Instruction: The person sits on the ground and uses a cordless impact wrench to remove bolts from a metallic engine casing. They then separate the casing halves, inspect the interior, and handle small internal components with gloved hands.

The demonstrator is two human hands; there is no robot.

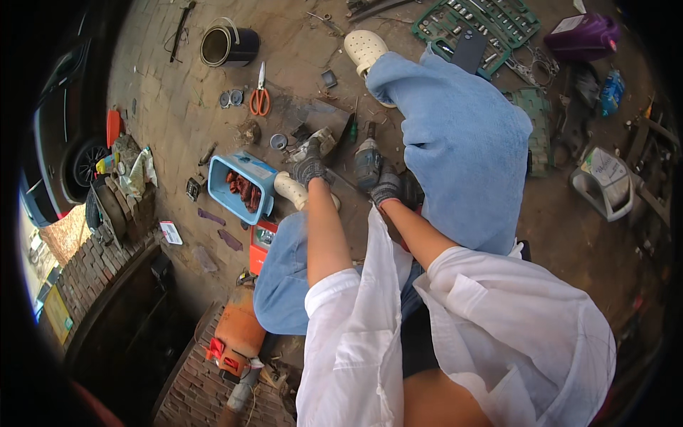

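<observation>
My left hand point(310, 168), in a grey glove, is closed on a greyish metal part point(321, 141) near the dark sheet point(306, 114) on the ground. My right hand point(386, 185), also gloved, grips a power drill point(368, 162) by its handle, with the bit pointing away from me. A green-handled screwdriver point(353, 130) lies just beyond the drill. Just left of my left hand stands a blue tub point(217, 179) with rust-coloured rags. A red case point(260, 240) sits by my left leg.
Orange scissors point(260, 101), a paint can point(230, 47), socket sets point(441, 25), a purple jug point(580, 37) and a white jug point(601, 183) lie around me. An orange cylinder point(240, 331) is at lower left, beside a dark pit point(135, 320). A dark car point(60, 135) stands far left.
</observation>
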